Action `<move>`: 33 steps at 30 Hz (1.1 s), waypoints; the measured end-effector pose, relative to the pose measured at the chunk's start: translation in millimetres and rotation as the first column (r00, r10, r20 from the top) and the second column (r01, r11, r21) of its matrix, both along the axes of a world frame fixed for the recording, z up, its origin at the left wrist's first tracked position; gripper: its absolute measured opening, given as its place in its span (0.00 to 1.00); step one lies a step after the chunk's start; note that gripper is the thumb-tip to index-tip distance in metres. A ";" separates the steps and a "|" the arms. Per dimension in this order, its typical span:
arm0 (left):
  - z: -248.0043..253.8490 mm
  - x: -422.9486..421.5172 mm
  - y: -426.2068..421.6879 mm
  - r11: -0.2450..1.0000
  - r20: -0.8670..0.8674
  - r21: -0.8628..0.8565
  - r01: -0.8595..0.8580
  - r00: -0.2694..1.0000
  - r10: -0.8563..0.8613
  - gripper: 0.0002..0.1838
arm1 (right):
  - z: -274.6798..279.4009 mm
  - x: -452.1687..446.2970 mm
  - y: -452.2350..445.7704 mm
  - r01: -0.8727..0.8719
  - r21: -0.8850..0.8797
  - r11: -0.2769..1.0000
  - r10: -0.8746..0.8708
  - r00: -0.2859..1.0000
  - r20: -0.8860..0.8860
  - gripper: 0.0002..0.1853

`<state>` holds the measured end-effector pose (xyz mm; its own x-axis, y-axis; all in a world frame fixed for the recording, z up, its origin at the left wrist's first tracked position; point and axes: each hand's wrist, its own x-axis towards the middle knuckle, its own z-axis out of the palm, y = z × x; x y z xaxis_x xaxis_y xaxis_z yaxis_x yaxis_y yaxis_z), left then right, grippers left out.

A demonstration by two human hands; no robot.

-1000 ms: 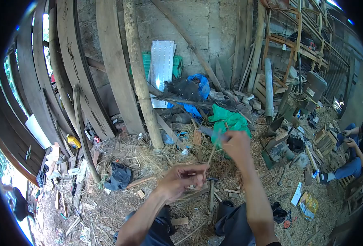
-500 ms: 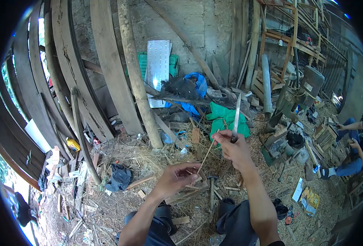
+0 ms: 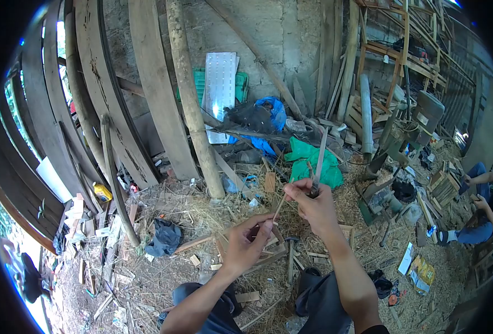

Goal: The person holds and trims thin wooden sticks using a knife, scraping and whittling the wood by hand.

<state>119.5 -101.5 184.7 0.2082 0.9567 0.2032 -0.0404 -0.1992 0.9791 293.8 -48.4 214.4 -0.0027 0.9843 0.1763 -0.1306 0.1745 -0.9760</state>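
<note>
A thin wooden stick (image 3: pixel 280 206) slants between my two hands. My left hand (image 3: pixel 245 245) is closed on its lower end, pinching it between thumb and fingers. At the stick's upper end are the fingertips of my right hand (image 3: pixel 318 212), which also grips a knife (image 3: pixel 321 155) with its long blade pointing up. The knife's handle is mostly hidden in the palm. Below the hands, a small wooden frame (image 3: pixel 277 254) lies on the ground, partly covered by my left hand. Beside it rests a hammer (image 3: pixel 291 257).
Straw, shavings and wood scraps litter the floor. A green plastic sheet (image 3: pixel 319 170) lies ahead, near a leaning pole (image 3: pixel 189 106). A machine (image 3: pixel 422 119) stands to the right, with a seated person (image 3: pixel 480 217) beyond. A black bag (image 3: pixel 166 238) lies left.
My left hand has moved up along the stick toward my right hand, so less stick shows between them. The view has shifted slightly; the knife stays in my right hand.
</note>
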 end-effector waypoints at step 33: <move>-1.9 -12.3 4.7 0.995 0.381 -0.103 0.014 0.924 0.026 0.09 | -8.7 -14.7 -5.5 -0.246 0.571 0.783 -0.322 0.625 0.711 0.19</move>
<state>107.2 -96.8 182.7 0.1285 0.9774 0.1678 -0.4139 -0.1009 0.9047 279.0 -53.8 205.7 -0.3744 0.6778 0.6328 0.5984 0.6979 -0.3935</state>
